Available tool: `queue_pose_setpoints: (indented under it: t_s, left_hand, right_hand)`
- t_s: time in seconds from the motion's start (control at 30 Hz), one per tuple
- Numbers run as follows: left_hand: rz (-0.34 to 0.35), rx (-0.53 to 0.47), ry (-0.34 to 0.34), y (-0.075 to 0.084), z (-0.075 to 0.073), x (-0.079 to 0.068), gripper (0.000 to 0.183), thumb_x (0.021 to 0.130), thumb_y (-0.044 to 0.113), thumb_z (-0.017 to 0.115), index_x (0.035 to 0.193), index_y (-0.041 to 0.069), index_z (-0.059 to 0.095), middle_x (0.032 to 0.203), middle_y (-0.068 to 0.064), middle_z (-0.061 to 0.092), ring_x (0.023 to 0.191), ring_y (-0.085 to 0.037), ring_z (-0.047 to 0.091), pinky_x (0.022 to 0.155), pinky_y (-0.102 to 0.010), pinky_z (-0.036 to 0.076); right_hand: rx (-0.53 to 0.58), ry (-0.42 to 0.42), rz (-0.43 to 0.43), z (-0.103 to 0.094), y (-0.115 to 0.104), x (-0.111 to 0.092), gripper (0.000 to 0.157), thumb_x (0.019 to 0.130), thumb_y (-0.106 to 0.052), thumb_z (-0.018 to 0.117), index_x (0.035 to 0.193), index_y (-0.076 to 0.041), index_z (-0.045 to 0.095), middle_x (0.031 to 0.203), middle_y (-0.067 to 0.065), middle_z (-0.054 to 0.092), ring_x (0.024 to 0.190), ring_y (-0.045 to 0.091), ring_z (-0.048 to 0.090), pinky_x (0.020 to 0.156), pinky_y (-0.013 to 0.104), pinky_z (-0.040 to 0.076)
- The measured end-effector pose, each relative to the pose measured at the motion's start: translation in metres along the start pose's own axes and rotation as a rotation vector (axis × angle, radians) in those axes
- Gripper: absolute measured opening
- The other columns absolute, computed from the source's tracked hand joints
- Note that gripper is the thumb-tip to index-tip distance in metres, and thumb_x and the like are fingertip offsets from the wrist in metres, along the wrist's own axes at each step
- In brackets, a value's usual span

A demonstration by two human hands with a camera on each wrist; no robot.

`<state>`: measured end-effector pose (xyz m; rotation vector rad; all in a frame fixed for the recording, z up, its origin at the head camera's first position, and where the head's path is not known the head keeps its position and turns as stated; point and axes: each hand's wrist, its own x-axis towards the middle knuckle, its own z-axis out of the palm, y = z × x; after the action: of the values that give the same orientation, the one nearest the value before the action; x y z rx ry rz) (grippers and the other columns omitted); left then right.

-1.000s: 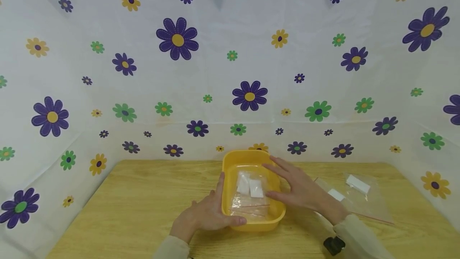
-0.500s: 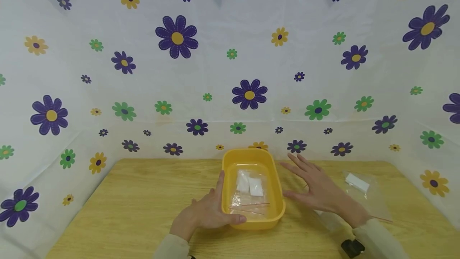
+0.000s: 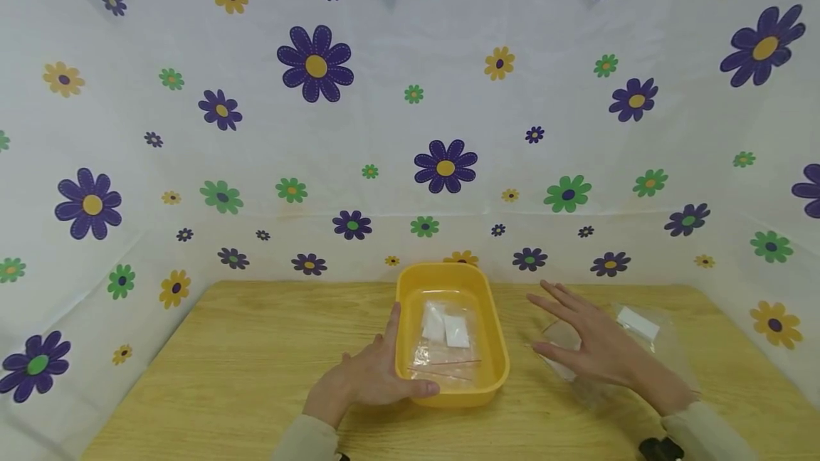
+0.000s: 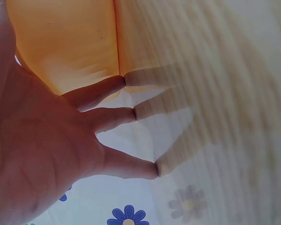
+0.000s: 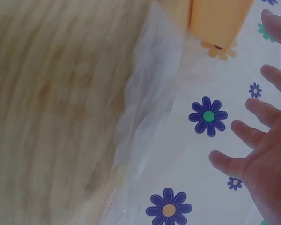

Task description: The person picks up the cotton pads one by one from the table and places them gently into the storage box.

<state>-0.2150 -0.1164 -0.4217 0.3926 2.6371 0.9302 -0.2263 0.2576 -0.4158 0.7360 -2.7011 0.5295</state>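
Observation:
A yellow plastic bin stands on the wooden table, holding clear zip bags with white pieces inside. Against the bin's left side rests my left hand, its thumb at the near rim. The left wrist view shows the fingers spread and straight, fingertips at the tabletop beside the bin wall. My right hand hovers right of the bin with fingers spread, holding nothing. Below it lie more clear zip bags, partly hidden by the hand. One white piece shows in them.
The wooden table extends to both sides of the bin. A white cloth with flower print hangs behind the table and along its sides. In the right wrist view a crumpled clear bag lies near the bin.
My right hand has moved from over the bin's right side out to the right, over the loose bags. The left hand stays at the bin, which has not moved.

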Motion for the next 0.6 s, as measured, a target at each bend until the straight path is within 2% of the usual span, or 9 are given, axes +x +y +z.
queue_pose_setpoints:
  t_s: [0.17,0.43,0.5,0.6]
  left_hand:
    - [-0.003,0.007,-0.004,0.0,0.0,0.0,0.142,0.072,0.076,0.076,0.163,0.023,-0.019,0.162,-0.021,0.038,0.15,-0.042,0.038,0.106,-0.09,0.014]
    - [-0.017,0.017,-0.008,0.0,0.0,0.0,0.142,0.072,0.077,0.075,0.163,0.023,-0.019,0.162,-0.021,0.039,0.15,-0.042,0.038,0.108,-0.089,0.013]
    - [-0.013,0.017,-0.008,0.0,0.0,0.0,0.142,0.072,0.077,0.075,0.163,0.024,-0.019,0.163,-0.02,0.038,0.15,-0.042,0.038,0.107,-0.089,0.013]
    - [-0.001,0.014,-0.008,-0.001,0.0,0.0,0.142,0.072,0.076,0.075,0.163,0.023,-0.019,0.163,-0.02,0.038,0.15,-0.042,0.038,0.106,-0.09,0.014]
  right_hand:
    - [0.03,0.023,-0.018,-0.004,0.008,-0.006,0.069,0.089,-0.04,0.078,0.151,-0.024,0.053,0.16,0.019,0.043,0.139,0.054,0.045,0.099,0.08,0.041]
    - [0.174,0.044,-0.002,-0.007,0.027,-0.017,0.063,0.086,-0.028,0.083,0.144,-0.023,0.06,0.15,0.022,0.054,0.131,0.054,0.052,0.094,0.077,0.045]
    - [0.191,0.041,0.019,-0.007,0.031,-0.02,0.062,0.086,-0.028,0.083,0.143,-0.024,0.061,0.151,0.016,0.056,0.131,0.05,0.053,0.093,0.076,0.046]
    - [0.205,0.027,0.045,-0.008,0.039,-0.024,0.055,0.087,-0.027,0.082,0.138,-0.021,0.065,0.148,0.012,0.06,0.133,0.031,0.057,0.093,0.075,0.047]
